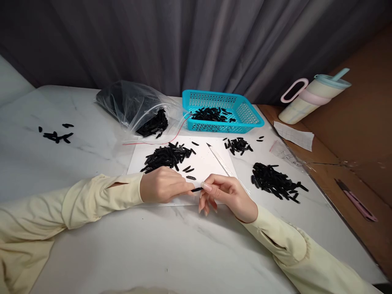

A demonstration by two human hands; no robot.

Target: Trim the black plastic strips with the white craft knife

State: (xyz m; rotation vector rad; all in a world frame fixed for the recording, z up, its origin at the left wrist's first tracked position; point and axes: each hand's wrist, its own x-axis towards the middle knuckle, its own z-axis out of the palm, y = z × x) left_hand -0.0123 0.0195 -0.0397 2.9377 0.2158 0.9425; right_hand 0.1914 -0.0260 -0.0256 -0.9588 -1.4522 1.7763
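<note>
Between my two hands, over the front of a white paper sheet [211,163], is a slim black stick-like piece [197,189]. My left hand [163,184] pinches its left end, and the thumb and forefinger of my right hand [229,194] close on its right end. The other right fingers curl loosely below. Just beyond my left hand lies a heap of similar black pieces [167,157], with a few loose ones [191,177] near the fingertips. A pointed white tool [219,159] with a dark tip rests on the paper beyond my right hand.
A blue basket [220,127] and a clear plastic bag [122,102], both with black pieces, stand at the back. More piles lie right [275,179], back right [239,145] and far left [58,137]. A tumbler [312,100] and a pink-handled cutter [357,202] are on brown cardboard.
</note>
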